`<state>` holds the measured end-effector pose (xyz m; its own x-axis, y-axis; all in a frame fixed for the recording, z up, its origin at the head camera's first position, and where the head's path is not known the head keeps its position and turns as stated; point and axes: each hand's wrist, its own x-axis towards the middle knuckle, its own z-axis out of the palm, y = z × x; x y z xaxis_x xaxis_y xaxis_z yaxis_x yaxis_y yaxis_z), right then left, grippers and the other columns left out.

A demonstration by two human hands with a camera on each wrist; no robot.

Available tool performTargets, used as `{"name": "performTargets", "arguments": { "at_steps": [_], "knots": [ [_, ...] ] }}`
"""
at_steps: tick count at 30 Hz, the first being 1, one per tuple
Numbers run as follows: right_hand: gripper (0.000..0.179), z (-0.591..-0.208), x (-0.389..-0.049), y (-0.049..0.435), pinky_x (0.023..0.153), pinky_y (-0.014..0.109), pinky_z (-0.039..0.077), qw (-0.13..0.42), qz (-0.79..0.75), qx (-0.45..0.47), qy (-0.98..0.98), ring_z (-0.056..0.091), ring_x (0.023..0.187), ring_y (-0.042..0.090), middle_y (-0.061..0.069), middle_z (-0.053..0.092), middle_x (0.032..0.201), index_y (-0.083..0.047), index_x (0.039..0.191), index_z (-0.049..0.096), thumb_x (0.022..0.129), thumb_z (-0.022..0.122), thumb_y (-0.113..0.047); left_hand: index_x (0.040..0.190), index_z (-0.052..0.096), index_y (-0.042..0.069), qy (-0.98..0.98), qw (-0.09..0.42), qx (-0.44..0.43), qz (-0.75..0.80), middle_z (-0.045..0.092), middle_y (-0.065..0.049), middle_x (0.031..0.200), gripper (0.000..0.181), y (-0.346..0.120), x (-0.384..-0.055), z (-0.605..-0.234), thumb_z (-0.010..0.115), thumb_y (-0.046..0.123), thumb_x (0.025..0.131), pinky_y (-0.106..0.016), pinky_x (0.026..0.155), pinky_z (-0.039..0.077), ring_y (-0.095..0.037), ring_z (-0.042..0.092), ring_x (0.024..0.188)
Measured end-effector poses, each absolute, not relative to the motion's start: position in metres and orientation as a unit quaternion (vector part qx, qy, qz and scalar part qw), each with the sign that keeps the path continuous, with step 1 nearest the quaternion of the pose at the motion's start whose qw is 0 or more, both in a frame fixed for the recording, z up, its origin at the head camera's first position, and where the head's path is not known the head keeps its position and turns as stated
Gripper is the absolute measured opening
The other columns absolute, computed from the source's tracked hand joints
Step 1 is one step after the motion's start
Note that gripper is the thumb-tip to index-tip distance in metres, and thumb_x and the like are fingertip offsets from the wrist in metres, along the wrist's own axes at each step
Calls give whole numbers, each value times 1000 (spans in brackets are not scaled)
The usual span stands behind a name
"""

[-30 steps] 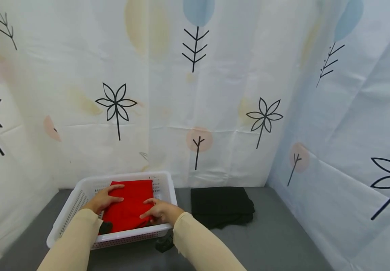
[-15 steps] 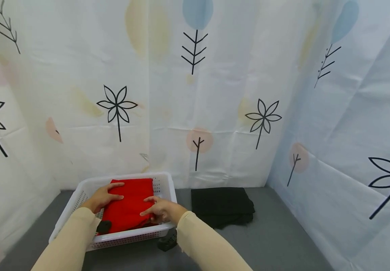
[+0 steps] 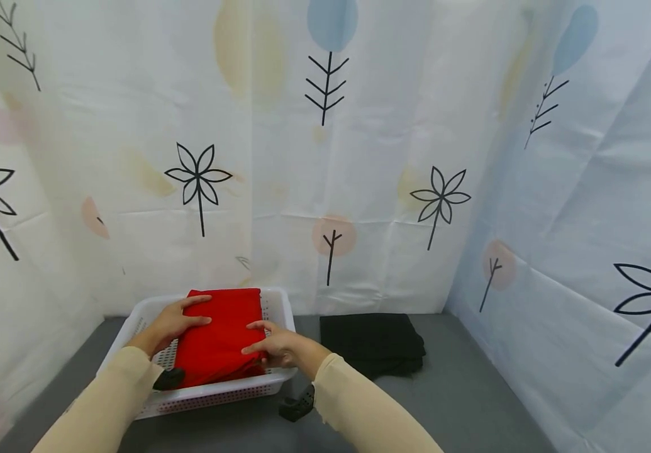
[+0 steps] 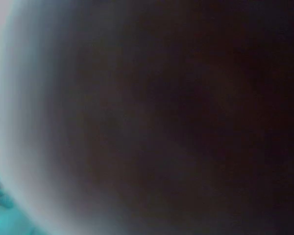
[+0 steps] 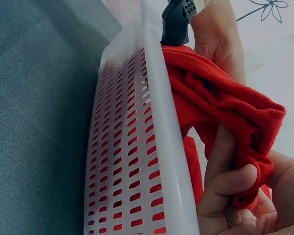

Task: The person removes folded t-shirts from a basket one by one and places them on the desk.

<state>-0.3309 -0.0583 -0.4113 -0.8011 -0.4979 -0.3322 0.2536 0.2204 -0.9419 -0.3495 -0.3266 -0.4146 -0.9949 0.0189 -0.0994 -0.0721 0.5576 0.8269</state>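
Note:
A folded red cloth (image 3: 220,340) lies level between both hands, just over the white perforated basket (image 3: 212,397), and overlaps its back rim in the head view. My left hand (image 3: 173,322) grips the cloth's left edge, thumb and forefinger showing on top. At the right edge my right hand (image 3: 281,346) holds it. In the right wrist view, the right hand's fingers (image 5: 220,188) curl at the red cloth's near edge (image 5: 255,127), beside the basket wall (image 5: 122,161). The left wrist view is almost wholly dark and blocked.
A folded black cloth (image 3: 370,343) lies on the grey table (image 3: 444,402) to the right of the basket. White patterned curtains (image 3: 280,189) stand behind and at both sides. Each wrist carries a black camera unit (image 3: 297,404).
Both hands have raised the red cloth a little, and its far edge now covers part of the basket's back rim. The right forearm has shifted slightly right.

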Motion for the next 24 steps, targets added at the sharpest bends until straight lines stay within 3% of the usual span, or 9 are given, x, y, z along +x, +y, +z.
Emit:
{"name": "performTargets", "arguments": {
  "at_steps": [6,11,19,24],
  "knots": [
    [53,-405,-329,-53,48,17,42,298,-628,-96,712,36,47,9,3,48,77,-21,133,53,86,74,-6,152,34,9,881,48,-30,470,19,-37,153,77,-322,-343,-404,71,33,89,-55,97,47,-51,32,128],
    [50,-402,-330,-49,50,18,43,302,-636,-100,703,36,47,10,2,48,76,-22,132,53,88,71,-9,153,34,10,877,47,-30,478,18,-37,154,79,-319,-340,-397,72,34,88,-46,90,53,-49,37,124],
    [50,-393,-325,-39,51,18,42,301,-652,-113,686,39,51,12,9,51,100,-20,133,52,88,71,-7,153,34,11,869,47,-15,492,17,-35,155,77,-313,-336,-385,71,35,89,-41,85,55,-45,42,121],
    [51,-385,-320,-32,51,18,42,301,-661,-120,677,40,51,13,11,51,106,-19,135,51,89,70,-7,153,35,11,867,36,-4,497,18,-34,156,76,-308,-331,-378,71,35,90,-39,85,55,-42,43,119]
  ]
}}
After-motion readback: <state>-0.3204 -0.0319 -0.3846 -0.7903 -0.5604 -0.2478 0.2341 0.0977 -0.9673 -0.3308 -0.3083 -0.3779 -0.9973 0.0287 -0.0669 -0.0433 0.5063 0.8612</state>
